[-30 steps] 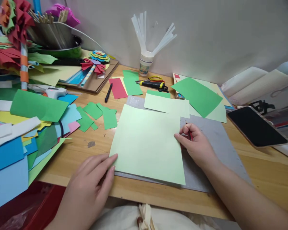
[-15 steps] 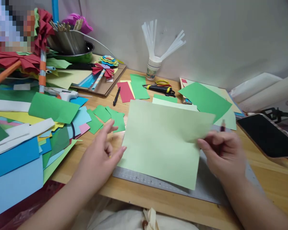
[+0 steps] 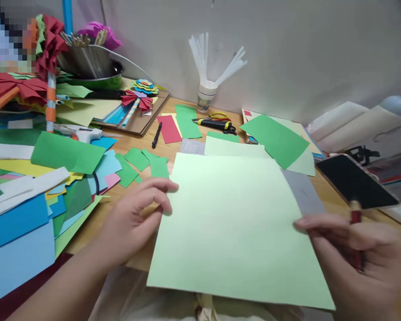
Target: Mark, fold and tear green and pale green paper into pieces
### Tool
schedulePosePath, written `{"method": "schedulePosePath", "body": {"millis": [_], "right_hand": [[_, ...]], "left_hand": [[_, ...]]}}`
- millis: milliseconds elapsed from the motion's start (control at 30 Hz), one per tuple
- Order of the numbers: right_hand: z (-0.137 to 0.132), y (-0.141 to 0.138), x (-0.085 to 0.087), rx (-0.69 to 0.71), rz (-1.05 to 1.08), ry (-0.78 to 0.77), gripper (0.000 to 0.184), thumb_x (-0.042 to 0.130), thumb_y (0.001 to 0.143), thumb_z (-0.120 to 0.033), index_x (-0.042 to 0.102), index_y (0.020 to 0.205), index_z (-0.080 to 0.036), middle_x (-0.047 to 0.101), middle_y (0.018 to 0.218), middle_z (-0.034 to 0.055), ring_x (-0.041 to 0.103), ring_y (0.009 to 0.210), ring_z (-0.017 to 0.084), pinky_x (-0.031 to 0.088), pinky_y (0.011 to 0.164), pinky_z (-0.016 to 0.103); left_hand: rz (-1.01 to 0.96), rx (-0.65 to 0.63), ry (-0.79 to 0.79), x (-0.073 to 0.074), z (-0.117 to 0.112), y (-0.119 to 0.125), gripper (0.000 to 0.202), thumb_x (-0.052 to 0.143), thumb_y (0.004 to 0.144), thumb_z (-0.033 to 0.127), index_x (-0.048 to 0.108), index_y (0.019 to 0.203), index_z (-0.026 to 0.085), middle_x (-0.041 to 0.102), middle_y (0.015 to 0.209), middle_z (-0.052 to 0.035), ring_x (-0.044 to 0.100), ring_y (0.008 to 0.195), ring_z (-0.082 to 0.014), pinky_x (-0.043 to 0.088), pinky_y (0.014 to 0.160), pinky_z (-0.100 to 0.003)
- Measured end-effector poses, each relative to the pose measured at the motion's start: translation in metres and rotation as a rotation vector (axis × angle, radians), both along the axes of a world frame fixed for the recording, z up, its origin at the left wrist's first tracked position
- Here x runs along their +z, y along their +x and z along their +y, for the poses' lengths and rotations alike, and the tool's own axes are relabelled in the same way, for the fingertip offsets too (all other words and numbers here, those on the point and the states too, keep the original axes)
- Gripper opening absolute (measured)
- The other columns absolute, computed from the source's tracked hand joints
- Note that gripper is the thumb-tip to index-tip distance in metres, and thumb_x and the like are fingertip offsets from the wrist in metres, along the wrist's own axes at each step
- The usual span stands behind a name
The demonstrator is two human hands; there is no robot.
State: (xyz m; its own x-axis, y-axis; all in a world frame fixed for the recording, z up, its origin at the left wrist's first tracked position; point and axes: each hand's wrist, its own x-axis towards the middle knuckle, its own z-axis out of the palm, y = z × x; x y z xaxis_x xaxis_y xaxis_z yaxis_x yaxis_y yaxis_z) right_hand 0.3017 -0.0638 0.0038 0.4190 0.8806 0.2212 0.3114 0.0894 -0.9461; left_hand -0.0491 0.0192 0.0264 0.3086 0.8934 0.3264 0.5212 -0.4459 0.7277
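Note:
A pale green paper sheet (image 3: 234,227) is held tilted above the grey cutting mat (image 3: 300,191), its near edge past the table's front. My left hand (image 3: 140,218) is closed on the sheet's left edge, fingertips on top and the thumb tip hidden. At the right edge, my right hand (image 3: 357,254) pinches the same sheet between thumb and finger. A dark red pencil (image 3: 356,216) is also tucked in the right hand, slightly blurred. Another pale green sheet (image 3: 234,147) lies on the mat just behind the held one.
Small green paper pieces (image 3: 137,160) and a heap of coloured paper (image 3: 20,223) lie at left, near a glue gun (image 3: 83,133). Behind are a black pen (image 3: 157,135), a utility knife (image 3: 217,125) and a paper cup (image 3: 206,96) with white sticks. A phone (image 3: 357,180) lies at right.
The sheet has come nearer and lower, towards my body. My left hand, apart from it before, has closed on its left edge. My right hand has moved right and down with it.

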Motion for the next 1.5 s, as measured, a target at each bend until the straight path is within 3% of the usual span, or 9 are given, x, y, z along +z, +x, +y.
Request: {"method": "schedulePosePath", "body": {"millis": [233,433,567,667,800,967,1100,1300,1500], "right_hand": [[0.033,-0.027,-0.006,0.167,0.418,-0.282,0.033,0.069,0.082,-0.034,0.037,0.085,-0.027,0.061,0.125,0.0053,0.071,0.086,0.024,0.057,0.067,0.04],[0.051,-0.026,-0.011,0.198,0.226,-0.326,0.047,0.077,0.074,-0.043,0.035,0.083,-0.025,0.063,0.1,0.0007,0.067,0.079,0.017,0.056,0.07,0.034],[0.07,-0.022,-0.012,0.186,0.22,-0.278,0.055,0.082,0.066,-0.047,0.036,0.089,-0.027,0.062,0.115,0.0048,0.065,0.102,0.02,0.052,0.089,0.038],[0.082,-0.018,-0.012,0.233,0.242,-0.291,0.057,0.084,0.063,-0.047,0.038,0.089,-0.027,0.063,0.113,0.0038,0.063,0.104,0.021,0.052,0.086,0.038],[0.086,-0.019,-0.011,0.348,0.218,-0.399,0.048,0.082,0.066,-0.043,0.042,0.088,-0.027,0.056,0.075,-0.0053,0.059,0.069,0.014,0.051,0.062,0.027],[0.094,-0.024,-0.019,0.296,0.181,-0.342,0.044,0.082,0.066,-0.036,0.042,0.083,-0.025,0.04,0.068,-0.0082,0.043,0.055,0.008,0.039,0.05,0.02],[0.104,-0.024,-0.023,0.254,0.156,-0.254,0.043,0.082,0.065,-0.033,0.043,0.082,-0.026,0.039,0.071,-0.0068,0.04,0.057,0.009,0.037,0.051,0.02],[0.107,-0.022,-0.022,0.186,0.154,-0.249,0.042,0.084,0.064,-0.03,0.047,0.081,-0.026,0.042,0.071,-0.0058,0.04,0.059,0.01,0.036,0.053,0.022],[0.108,-0.017,-0.026,0.124,0.07,-0.227,0.046,0.088,0.055,-0.028,0.049,0.08,-0.026,0.044,0.069,-0.0049,0.04,0.059,0.01,0.034,0.052,0.023]], "left_hand": [[0.196,-0.18,0.058,-0.018,-0.003,-0.002,0.027,0.038,0.081,0.003,0.056,0.074,0.022,0.066,0.118,-0.0032,0.064,0.104,-0.0149,0.054,0.08,-0.026],[0.254,-0.212,0.194,-0.026,-0.006,-0.002,0.024,0.041,0.085,0.003,0.057,0.081,0.022,0.065,0.123,-0.0056,0.062,0.112,-0.0156,0.053,0.09,-0.028],[0.219,-0.338,0.509,-0.033,-0.011,-0.007,0.025,0.05,0.083,0.002,0.06,0.096,0.02,0.067,0.122,-0.0087,0.058,0.121,-0.0212,0.051,0.1,-0.039],[0.179,-0.376,0.551,-0.034,-0.017,-0.008,0.029,0.053,0.083,0.003,0.061,0.104,0.021,0.068,0.123,-0.0076,0.057,0.122,-0.0233,0.053,0.099,-0.043],[0.15,-0.287,0.517,-0.031,-0.016,-0.005,0.032,0.053,0.081,0.0,0.061,0.105,0.02,0.066,0.125,-0.0089,0.059,0.12,-0.0217,0.053,0.099,-0.037],[0.3,0.014,0.33,-0.028,-0.014,-0.004,0.026,0.05,0.086,0.007,0.061,0.104,0.021,0.055,0.138,-0.0095,0.054,0.125,-0.0259,0.047,0.103,-0.042],[0.242,0.226,0.336,-0.034,-0.04,-0.011,0.027,0.056,0.082,0.009,0.063,0.103,0.024,0.064,0.103,-0.005,0.062,0.095,-0.0209,0.048,0.087,-0.038],[0.328,0.228,0.345,-0.068,-0.085,-0.007,0.037,0.057,0.081,0.012,0.066,0.112,0.029,0.066,0.084,-0.0014,0.061,0.078,-0.017,0.042,0.073,-0.032],[0.438,0.279,0.397,-0.083,-0.094,-0.003,0.041,0.062,0.079,0.018,0.065,0.118,0.032,0.067,0.084,-0.001,0.059,0.078,-0.0178,0.037,0.069,-0.032]]}}
